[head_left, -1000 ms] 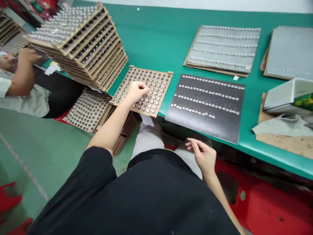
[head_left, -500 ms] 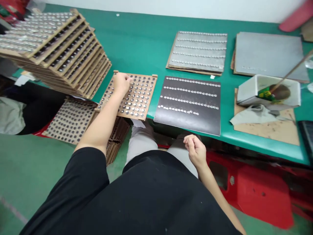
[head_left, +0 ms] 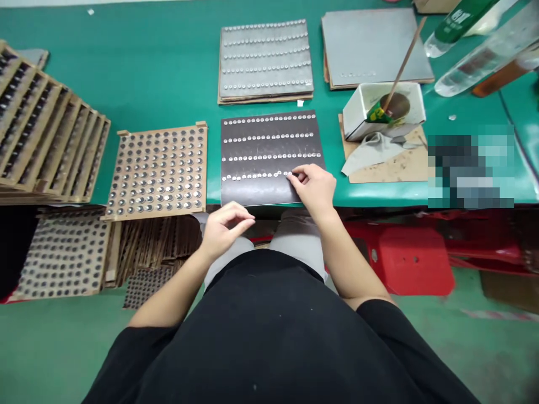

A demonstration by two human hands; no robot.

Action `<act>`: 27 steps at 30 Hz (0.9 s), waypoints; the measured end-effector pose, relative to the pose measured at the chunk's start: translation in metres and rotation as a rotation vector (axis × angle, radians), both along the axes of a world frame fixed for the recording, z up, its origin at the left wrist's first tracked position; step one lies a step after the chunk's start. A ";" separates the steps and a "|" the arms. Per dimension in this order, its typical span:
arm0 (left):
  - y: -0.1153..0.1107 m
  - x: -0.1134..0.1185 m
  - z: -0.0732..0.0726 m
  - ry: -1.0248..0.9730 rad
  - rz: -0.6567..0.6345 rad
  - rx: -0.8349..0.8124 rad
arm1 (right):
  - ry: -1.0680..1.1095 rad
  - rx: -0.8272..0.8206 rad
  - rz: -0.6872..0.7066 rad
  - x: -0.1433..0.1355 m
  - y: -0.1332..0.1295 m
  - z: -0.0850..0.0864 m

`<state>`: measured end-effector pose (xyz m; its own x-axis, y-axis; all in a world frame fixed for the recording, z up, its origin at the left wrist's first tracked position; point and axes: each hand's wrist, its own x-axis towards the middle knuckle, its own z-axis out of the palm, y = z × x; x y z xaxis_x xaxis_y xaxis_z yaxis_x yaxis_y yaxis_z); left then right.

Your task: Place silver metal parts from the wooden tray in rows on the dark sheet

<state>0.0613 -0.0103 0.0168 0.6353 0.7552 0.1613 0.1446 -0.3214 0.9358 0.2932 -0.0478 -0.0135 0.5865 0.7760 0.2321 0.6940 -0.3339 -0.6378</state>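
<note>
Green tabletop (head_left: 168,67) with glossy light reflections, thin pale wall strip (head_left: 25,2) top left, green floor (head_left: 63,348), red plastic stool (head_left: 416,261) under table edge.

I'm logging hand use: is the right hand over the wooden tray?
No, the right hand is over the dark sheet, at the right end of its lowest row of silver discs.

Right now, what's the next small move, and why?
Probably pinch the right-end disc of the nearest row with the right hand: its fingers are already at that disc on the dark plate, while the left hand is by the plate's near edge, away from the discs. Can't tell if the disc is gripped yet.
</note>
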 end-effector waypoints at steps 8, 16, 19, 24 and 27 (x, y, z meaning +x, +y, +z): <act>-0.023 0.012 -0.006 -0.079 -0.001 -0.394 | 0.177 0.369 0.206 -0.016 -0.020 0.002; -0.031 0.028 -0.005 -0.329 0.062 -0.772 | 0.294 0.656 0.455 -0.069 -0.057 0.010; -0.033 0.030 -0.003 -0.353 0.050 -0.770 | 0.312 0.656 0.474 -0.072 -0.058 0.009; -0.035 0.029 0.000 -0.358 0.058 -0.781 | 0.328 0.654 0.483 -0.073 -0.060 0.008; -0.037 0.028 0.000 -0.357 0.090 -0.798 | 0.405 0.647 0.475 -0.076 -0.063 0.006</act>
<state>0.0897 -0.0475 0.0164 0.5806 0.7722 -0.2581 -0.2065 0.4464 0.8707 0.2170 -0.1112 -0.0079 0.3686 0.7467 0.5536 0.3486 0.4411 -0.8270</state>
